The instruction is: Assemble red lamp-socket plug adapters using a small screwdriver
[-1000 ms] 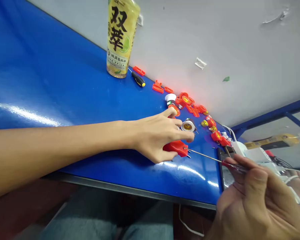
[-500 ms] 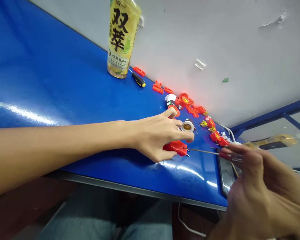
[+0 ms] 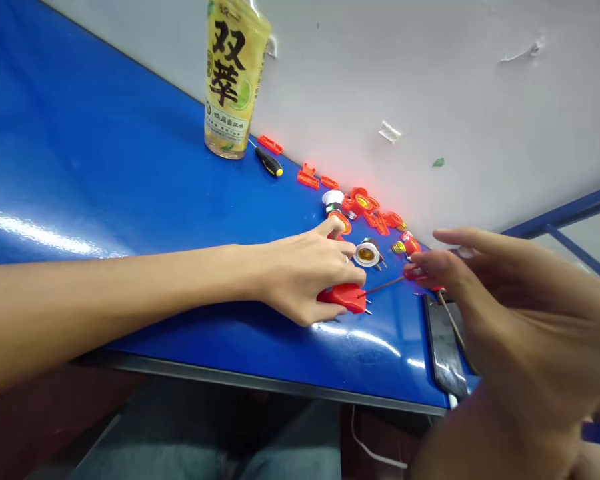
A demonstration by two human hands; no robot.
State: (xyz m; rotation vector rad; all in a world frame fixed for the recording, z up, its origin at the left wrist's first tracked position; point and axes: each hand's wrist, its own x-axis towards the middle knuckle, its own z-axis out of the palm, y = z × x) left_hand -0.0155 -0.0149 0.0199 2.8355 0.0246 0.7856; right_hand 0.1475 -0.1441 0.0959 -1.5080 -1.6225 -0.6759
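My left hand (image 3: 317, 277) grips a red plug-in lamp socket (image 3: 344, 295) and presses it on the blue table. Two metal pins stick out of its right end. In my right hand (image 3: 510, 320) is a screwdriver (image 3: 383, 285), its red handle end between thumb and fingers. The thin shaft slants down to the left, with its tip at the red socket's face near the pins. Just beyond my left fingers lies a white-rimmed lamp socket (image 3: 367, 253) with a brass thread. Another white-rimmed socket (image 3: 333, 201) stands behind my left index finger.
Red plastic shells and brass-threaded parts (image 3: 363, 202) lie along the wall. A yellow drink bottle (image 3: 233, 83) stands at the back left beside a black-handled screwdriver (image 3: 269, 162). A dark phone (image 3: 445, 350) rests under my right hand, near the table's front edge (image 3: 260, 385).
My right hand has shifted left and up, and its fingers have opened further around the handle. The screwdriver now slants up more steeply. My left hand keeps hold of the red socket.
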